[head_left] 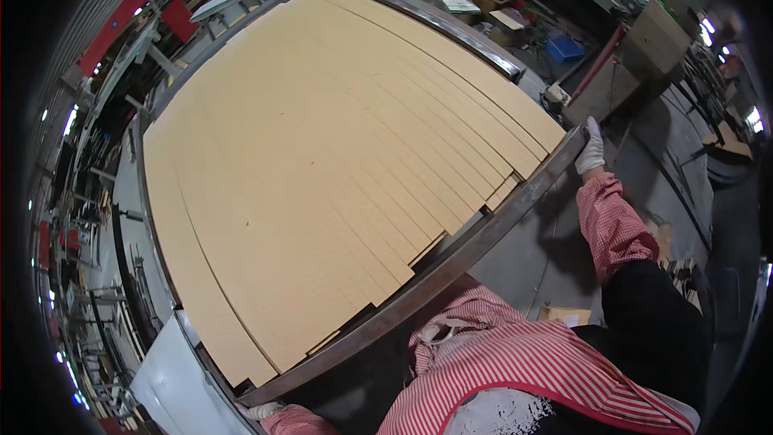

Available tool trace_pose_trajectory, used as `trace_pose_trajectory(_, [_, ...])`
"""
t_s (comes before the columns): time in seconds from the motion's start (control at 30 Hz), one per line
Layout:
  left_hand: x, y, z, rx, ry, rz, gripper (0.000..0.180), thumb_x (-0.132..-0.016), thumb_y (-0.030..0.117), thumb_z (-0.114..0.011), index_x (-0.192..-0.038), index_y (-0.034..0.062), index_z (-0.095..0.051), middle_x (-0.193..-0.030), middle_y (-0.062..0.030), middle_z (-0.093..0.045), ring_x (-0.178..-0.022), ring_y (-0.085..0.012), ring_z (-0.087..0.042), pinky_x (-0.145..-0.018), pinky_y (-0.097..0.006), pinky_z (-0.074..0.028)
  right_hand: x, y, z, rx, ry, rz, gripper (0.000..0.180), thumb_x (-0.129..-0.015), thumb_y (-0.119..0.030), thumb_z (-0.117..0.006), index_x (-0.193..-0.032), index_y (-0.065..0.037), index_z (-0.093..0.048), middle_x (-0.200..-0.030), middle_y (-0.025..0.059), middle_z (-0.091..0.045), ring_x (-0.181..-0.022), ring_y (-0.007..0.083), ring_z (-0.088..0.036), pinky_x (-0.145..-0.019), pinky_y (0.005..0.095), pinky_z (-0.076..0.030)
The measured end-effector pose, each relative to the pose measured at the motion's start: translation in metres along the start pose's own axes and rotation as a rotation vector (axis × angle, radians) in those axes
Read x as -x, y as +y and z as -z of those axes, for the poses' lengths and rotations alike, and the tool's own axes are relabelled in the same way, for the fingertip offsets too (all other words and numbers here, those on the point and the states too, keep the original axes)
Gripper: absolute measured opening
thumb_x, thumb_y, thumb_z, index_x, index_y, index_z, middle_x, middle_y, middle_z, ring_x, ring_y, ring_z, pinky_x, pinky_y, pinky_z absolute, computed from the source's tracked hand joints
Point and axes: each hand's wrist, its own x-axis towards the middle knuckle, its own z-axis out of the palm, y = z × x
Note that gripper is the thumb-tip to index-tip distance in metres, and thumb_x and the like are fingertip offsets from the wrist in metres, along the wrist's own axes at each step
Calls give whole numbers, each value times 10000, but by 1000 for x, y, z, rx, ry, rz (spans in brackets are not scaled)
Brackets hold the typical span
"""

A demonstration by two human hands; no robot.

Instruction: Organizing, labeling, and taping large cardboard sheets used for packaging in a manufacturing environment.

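Ahead, slanting up to the right: metal frame (439, 280) loaded with tan strips (306, 161). Near rail (527, 200) spans from left hand (262, 411) to right hand (591, 149), neither clearly closer. Right fingers (593, 127) against its end, left ones partly hidden; cannot tell if either clamps. Strips' long axis crosses that rail, pointing away, upper left.

Boards (314, 153) are laid within frame (531, 191) | left hand (262, 411) is set at near-left corner | right hand (592, 151) is set at right corner | bin (564, 49) is placed beyond, rightward
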Motion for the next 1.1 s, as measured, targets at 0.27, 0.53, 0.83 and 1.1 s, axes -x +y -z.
trace_pose_trajectory(0.27, [-37,-1,-34,-66,7,-45,521,-835,450,-397,-1157,59,-518,-1154,-139,-524,-1053,-279,-503,-884,-451,-413,11,-135,-45,-794,274,-900,548,-842,-485,-457,-1159,-44,-527,-1096,74,-563,-974,207,-516,-866,304,-389])
trace_pose_trajectory(0.53, [-60,-2,-62,-104,1,-60,517,-835,446,-396,-1160,61,-516,-1155,-137,-524,-1055,-280,-502,-887,-451,-411,2,-129,-78,-1248,-3,-1021,485,-836,-452,-486,-1142,-81,-548,-1046,72,-601,-905,232,-575,-826,348,-446])
trace_pose_trajectory(0.83, [-87,-6,-90,-144,-5,-74,513,-836,440,-395,-1163,64,-514,-1157,-134,-524,-1058,-281,-501,-890,-451,-409,-82,-90,-146,-1039,5,-777,404,-856,-448,-471,-1025,-99,-586,-947,43,-617,-810,193,-582,-753,293,-458])
trace_pose_trajectory(1.1, [-104,-19,-115,-170,8,-80,509,-836,436,-394,-1166,67,-512,-1158,-132,-525,-1060,-282,-500,-894,-450,-407,-110,-64,-188,-651,225,-618,387,-872,-406,-465,-1030,-76,-589,-1007,71,-610,-918,209,-576,-840,329,-457])
